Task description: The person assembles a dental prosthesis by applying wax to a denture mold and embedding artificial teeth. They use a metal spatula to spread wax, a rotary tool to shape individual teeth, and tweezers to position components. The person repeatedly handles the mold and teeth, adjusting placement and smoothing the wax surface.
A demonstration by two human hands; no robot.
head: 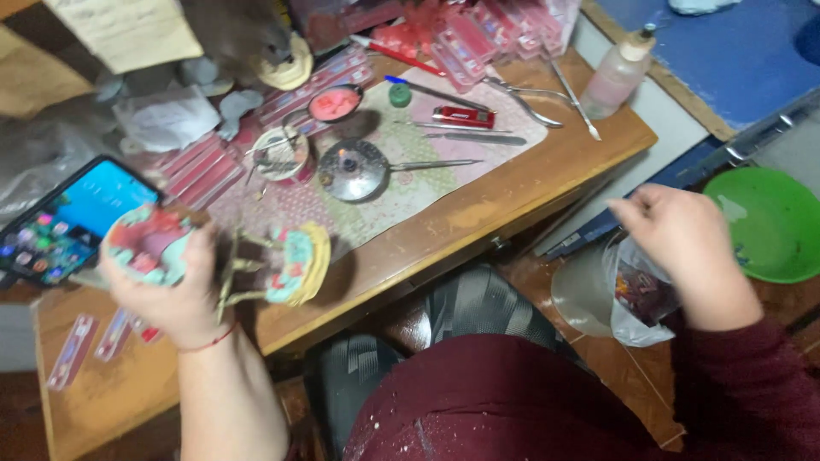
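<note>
**Work surface with painted pieces in hand**

Surface (478, 213): wooden, set at an angle across the view, carrying a patterned mat with tools laid within easy reach of the seated person.

Green bowl (773, 224): on the floor at right, beyond the surface's edge, beside the right hand.

Phone (64, 224): lit screen, propped at the left edge, facing the person, just beside the raised left hand.

Plastic bag (636, 294): clear, with dark red contents, hanging low at right below the surface.

Left hand (184, 290): lifted over the surface's near edge, grip wrapped closed around a brass-coloured wire frame (235, 277) that bears two painted turquoise-and-pink pieces (295, 266), held up clear of the mat.

Right hand (683, 243): lowered off the surface over the bag's mouth; fingers curled, seemingly pinching the bag's top, though motion blur leaves this uncertain.

Round metal dish (354, 169): long-handled, at mid-mat.

Red lighter (463, 116): lying among metal picks.
</note>
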